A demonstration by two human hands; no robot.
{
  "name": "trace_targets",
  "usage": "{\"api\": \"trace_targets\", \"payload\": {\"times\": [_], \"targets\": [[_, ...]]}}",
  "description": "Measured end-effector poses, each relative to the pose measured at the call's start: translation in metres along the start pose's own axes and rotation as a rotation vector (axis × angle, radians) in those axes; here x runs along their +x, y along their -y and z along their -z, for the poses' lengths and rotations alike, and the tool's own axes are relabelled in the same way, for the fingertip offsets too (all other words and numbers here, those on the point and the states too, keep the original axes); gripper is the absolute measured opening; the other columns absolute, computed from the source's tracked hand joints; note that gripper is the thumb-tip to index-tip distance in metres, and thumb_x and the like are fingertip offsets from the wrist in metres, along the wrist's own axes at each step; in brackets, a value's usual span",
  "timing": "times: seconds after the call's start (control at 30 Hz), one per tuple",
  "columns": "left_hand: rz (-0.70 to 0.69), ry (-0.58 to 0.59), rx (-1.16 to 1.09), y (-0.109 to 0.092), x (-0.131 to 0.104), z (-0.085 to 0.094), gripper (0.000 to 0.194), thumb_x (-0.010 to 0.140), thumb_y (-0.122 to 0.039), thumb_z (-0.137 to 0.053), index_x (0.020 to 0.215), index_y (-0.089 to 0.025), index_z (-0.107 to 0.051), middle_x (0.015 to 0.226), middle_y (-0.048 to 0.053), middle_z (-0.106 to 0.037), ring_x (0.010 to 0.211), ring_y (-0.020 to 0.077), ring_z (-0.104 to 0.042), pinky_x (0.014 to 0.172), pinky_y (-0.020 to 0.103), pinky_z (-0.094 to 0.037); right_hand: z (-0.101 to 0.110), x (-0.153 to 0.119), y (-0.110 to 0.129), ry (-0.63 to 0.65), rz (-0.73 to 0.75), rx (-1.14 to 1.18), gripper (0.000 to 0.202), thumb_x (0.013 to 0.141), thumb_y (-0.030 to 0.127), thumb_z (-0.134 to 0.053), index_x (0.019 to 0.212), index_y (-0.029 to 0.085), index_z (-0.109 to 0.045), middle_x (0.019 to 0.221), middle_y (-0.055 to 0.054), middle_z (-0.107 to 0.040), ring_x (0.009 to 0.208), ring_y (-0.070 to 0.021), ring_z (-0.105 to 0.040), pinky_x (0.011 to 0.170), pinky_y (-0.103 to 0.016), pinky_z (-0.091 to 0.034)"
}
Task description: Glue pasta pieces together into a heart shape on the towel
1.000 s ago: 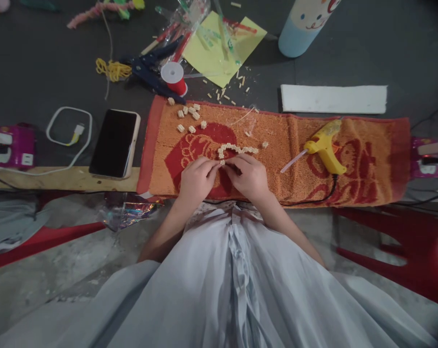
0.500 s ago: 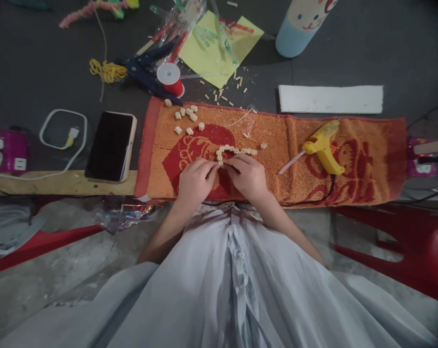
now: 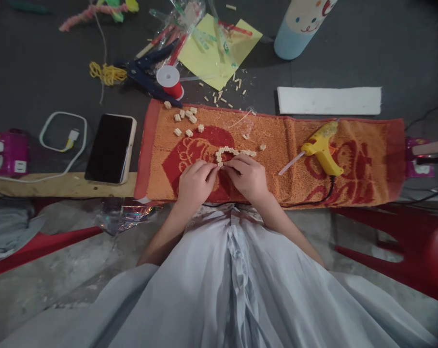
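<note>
A curved strand of small cream beads (image 3: 226, 149) lies on the orange and red towel (image 3: 273, 140). My left hand (image 3: 198, 182) pinches the near end of this strand from the left. From the right, the fingertips of my right hand (image 3: 248, 178) close on the same end, almost touching the left ones. Any thread between the fingers is too small to make out. Several loose cream bead clusters (image 3: 189, 114) rest on the towel's upper left, and a single cluster (image 3: 262, 147) sits right of the strand.
A yellow glue gun (image 3: 323, 150) lies on the towel's right part. Left of the towel is a phone (image 3: 110, 149). Behind stand a red thread spool (image 3: 171, 82), dark blue pliers (image 3: 146, 72), yellow paper (image 3: 193, 53), a white strip (image 3: 329, 100) and a blue-based bottle (image 3: 294, 34).
Both hands stay at the strand's near end with hardly any movement. The whole view has shifted very slightly.
</note>
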State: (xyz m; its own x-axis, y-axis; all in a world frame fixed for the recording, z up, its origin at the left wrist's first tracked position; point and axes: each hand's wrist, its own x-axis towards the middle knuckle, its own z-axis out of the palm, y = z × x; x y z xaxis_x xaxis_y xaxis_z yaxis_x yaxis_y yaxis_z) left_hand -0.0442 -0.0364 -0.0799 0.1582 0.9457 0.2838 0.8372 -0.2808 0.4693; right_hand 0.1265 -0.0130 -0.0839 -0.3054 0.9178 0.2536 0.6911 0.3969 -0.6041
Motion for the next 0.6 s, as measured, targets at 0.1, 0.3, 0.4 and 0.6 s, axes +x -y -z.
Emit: {"api": "trace_targets", "payload": {"times": [0.1, 0.3, 0.4, 0.6], "targets": [[-0.002, -0.01, -0.006, 0.0001, 0.0, 0.0001, 0.018, 0.095, -0.029, -0.056, 0.09, -0.019, -0.07, 0.085, 0.004, -0.072, 0.08, 0.0158, -0.067, 0.073, 0.026, -0.048, 0.0001, 0.0001, 0.0004, 0.003, -0.002, 0.0, 0.021, 0.093, 0.024, -0.055, 0.086, 0.021, -0.075, 0.087, -0.007, -0.07, 0.081, -0.0195, -0.065, 0.072, -0.03, -0.053], [0.017, 0.006, -0.023, -0.0006, 0.0003, 0.0001, 0.018, 0.094, -0.029, -0.056, 0.09, -0.019, -0.07, 0.085, 0.004, -0.071, 0.079, 0.0161, -0.066, 0.073, 0.027, -0.047, -0.0005, 0.0, 0.001, -0.036, 0.026, -0.017, 0.02, 0.093, 0.023, -0.056, 0.085, 0.021, -0.075, 0.085, -0.006, -0.071, 0.078, -0.0184, -0.066, 0.069, -0.029, -0.052], [0.029, 0.009, -0.033, -0.0008, 0.0002, 0.0002, 0.017, 0.094, -0.029, -0.056, 0.09, -0.019, -0.069, 0.085, 0.004, -0.071, 0.08, 0.016, -0.066, 0.073, 0.027, -0.046, -0.0007, -0.0001, 0.0011, -0.045, 0.034, -0.015, 0.019, 0.092, 0.021, -0.057, 0.086, 0.02, -0.075, 0.085, -0.006, -0.071, 0.078, -0.0183, -0.066, 0.069, -0.029, -0.052], [0.027, 0.015, -0.016, -0.0007, 0.0001, 0.0008, 0.018, 0.094, -0.031, -0.056, 0.088, -0.02, -0.069, 0.084, 0.004, -0.071, 0.078, 0.0154, -0.065, 0.072, 0.026, -0.046, -0.0004, -0.0003, 0.0007, -0.043, 0.04, -0.02, 0.019, 0.092, 0.022, -0.057, 0.086, 0.019, -0.075, 0.084, -0.006, -0.07, 0.077, -0.0181, -0.065, 0.068, -0.028, -0.051]]}}
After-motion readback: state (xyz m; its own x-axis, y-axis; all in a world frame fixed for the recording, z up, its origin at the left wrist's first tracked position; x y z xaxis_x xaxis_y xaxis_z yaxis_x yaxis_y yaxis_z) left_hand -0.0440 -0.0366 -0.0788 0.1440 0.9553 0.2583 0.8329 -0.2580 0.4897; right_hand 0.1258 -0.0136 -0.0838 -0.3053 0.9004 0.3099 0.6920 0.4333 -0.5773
